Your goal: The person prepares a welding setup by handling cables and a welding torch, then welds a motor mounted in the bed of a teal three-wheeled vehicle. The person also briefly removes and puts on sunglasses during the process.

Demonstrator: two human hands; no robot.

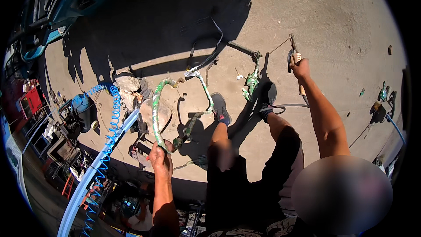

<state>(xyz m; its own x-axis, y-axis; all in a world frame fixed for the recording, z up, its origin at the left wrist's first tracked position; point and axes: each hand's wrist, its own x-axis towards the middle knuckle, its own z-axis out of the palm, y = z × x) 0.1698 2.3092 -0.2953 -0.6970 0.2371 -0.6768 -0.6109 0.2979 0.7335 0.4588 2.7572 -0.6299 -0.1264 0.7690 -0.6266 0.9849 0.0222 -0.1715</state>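
"Where is the left hand (161,156)?"
"Lower left of centre, fingers clamped on a bent green-and-white tube (155,107) arching through the frame's left-centre."
"And the right hand (301,68)?"
"Upper right, fingers wrapped around a welding electrode holder (298,56) with a thin rod (280,46)."

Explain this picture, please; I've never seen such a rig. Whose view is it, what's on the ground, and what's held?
There's no machine: each grip is a person's bare hand. A fisheye camera on the person's head looks down, so straight edges bend near the rim. The left grip holds a bent tube, patchy green and white. The right grip holds a tool with a thin rod; it looks like a welding electrode holder. Near the shoes is more green-patched tubing; whether it joins the held piece, I cannot tell. Pale stone-like lumps lie on the ground, leftward.
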